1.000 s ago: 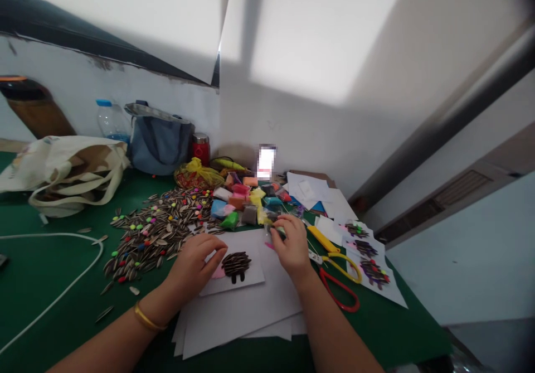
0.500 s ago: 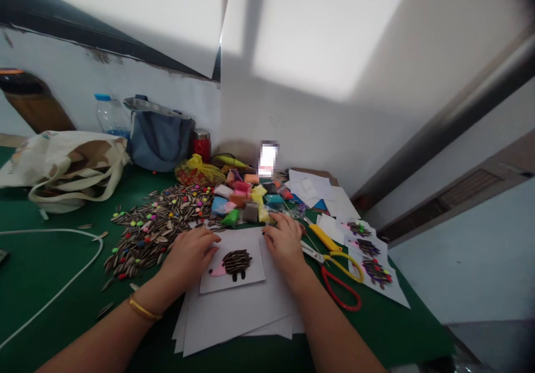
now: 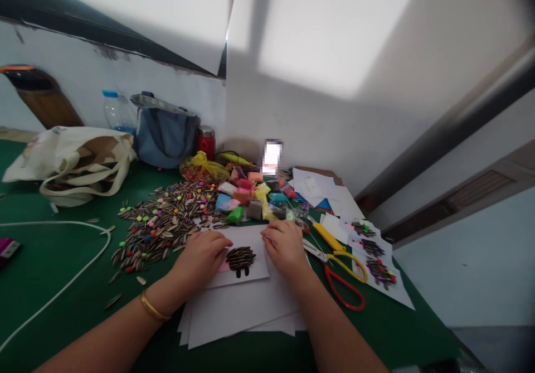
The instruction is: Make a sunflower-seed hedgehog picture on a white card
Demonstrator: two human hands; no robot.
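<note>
A white paper card (image 3: 254,272) bears a hedgehog figure (image 3: 241,258) with a body of sunflower seeds, a pink snout and two black feet. Over the card's left side lies my left hand (image 3: 204,256), fingers stretched out flat and covering part of the snout. My right hand (image 3: 285,245) is at the card's upper right edge, its fingertips drawn together on that edge. Underneath is a stack of white paper sheets (image 3: 234,323). Left of the hands spreads a pile of sunflower seeds (image 3: 167,222) mixed with small coloured balls.
Scissors (image 3: 346,275) and a yellow utility knife (image 3: 329,236) lie right of my right hand. Finished hedgehog cards (image 3: 397,292) are farther right. Bagged coloured clay (image 3: 254,210), a phone (image 3: 271,156), a blue bag (image 3: 165,139) and a canvas bag (image 3: 67,144) are behind. A white cable (image 3: 90,258) curves at left.
My left hand has slid right over the card and now covers part of the snout. My right hand's fingers have drawn together at the card's edge. The view has shifted slightly.
</note>
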